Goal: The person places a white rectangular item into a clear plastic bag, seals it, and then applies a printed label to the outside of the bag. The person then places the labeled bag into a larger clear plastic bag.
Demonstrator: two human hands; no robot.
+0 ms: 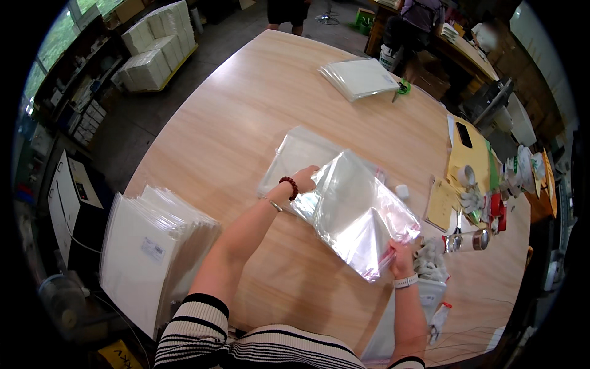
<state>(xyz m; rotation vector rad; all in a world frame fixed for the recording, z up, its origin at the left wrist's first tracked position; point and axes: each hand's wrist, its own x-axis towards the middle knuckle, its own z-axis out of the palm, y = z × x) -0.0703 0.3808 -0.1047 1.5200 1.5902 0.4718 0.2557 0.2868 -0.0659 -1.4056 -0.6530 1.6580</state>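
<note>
A large clear plastic bag [353, 200] with a reddish-pink strip along one end is lifted at a slant above the table. My right hand [402, 258] grips its near right corner, fingers closed round the strip end. At the bag's far left edge, my left hand [304, 179] pinches the film, its fingertips partly lost in the glare. Beneath lies a stack of clear bags [292, 157], flat on the table and partly covered by the raised one. A beaded bracelet is on my left wrist and a white watch on my right.
Packed white sheets in clear sleeves [144, 252] stand left; another sleeved stack [359, 79] lies far, beside green-handled scissors [402, 88]. At right are a tape roll [466, 176], a glass bottle [476, 240], gloves [430, 261] and a phone [464, 135]. Other people are beyond the table.
</note>
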